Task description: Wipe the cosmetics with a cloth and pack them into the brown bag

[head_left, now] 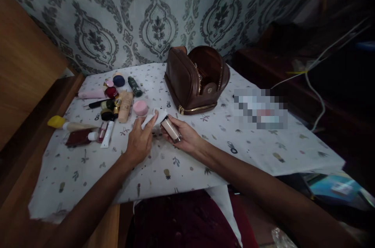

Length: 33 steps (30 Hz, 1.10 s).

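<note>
My right hand is closed around a small foundation bottle, beige with a dark cap, tilted with its capped end toward the left. A white wipe is pinched in my left hand and lies against the bottle's capped end. Just beyond my left hand sits a round pink jar. Beside that jar a beige squeeze tube lies on the patterned white cloth. Behind my hands stands a brown cosmetic bag, its zipped top gaping; what is inside is too dark to make out.
Several cosmetics lie at the left, among them a dark green bottle, a pink tube, a white tube and a dark red bottle. A blurred-out item lies at the right. A wooden panel borders the left side.
</note>
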{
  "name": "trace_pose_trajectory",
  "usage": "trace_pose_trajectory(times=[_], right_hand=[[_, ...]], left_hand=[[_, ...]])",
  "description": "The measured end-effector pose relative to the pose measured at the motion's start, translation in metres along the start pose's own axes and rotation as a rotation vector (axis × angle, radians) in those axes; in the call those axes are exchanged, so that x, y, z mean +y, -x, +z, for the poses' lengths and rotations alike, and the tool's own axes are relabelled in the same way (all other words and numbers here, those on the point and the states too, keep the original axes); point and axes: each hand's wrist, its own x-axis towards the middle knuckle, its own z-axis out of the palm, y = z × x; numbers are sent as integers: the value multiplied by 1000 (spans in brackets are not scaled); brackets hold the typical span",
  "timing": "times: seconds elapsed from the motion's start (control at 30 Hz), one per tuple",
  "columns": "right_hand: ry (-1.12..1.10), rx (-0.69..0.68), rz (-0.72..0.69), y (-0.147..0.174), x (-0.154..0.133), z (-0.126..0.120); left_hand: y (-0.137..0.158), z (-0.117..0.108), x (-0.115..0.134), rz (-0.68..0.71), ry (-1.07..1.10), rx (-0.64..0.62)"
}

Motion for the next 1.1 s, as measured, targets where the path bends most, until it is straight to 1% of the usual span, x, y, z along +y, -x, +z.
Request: trace_pose_trajectory(times=[0.13,0.23,0.37,0.47,0.53,0.63,0.7,0.73,0.83,0.87,1.0,1.1], right_hand=[[-82,30,-1,-5,-1,-3],[-130,9,-7,-6,-3,-6],[-62,-13,15,-3,-5,-7],[-12,25,10,0,-5,-4],[-4,38,-2,2,-5,-2],[-33,10,-10,5,-5,2],[-71,0,-8,6,-6,4],[-91,17,-13,6,-6,5],[-125,80,-38,5,-5,4],[-126,77,-36,4,-4,3],[-99,-8,25,2,1,0],[-118,5,41,1,2,0]], left_hand=[[1,3,3,95,35,-53],[1,5,8,209,38,-65],[2,4,15,330,37,-135],[3,3,18,365,62,-185],[4,4,18,375,62,-171],[5,6,17,337,32,-107],[4,6,14,271,8,-75],[4,6,12,232,-1,-63],[1,4,4,122,-13,-43],[0,2,2,92,-15,-39],[-2,-1,-5,-14,-9,-12],[-1,0,-5,-38,-8,-32]])
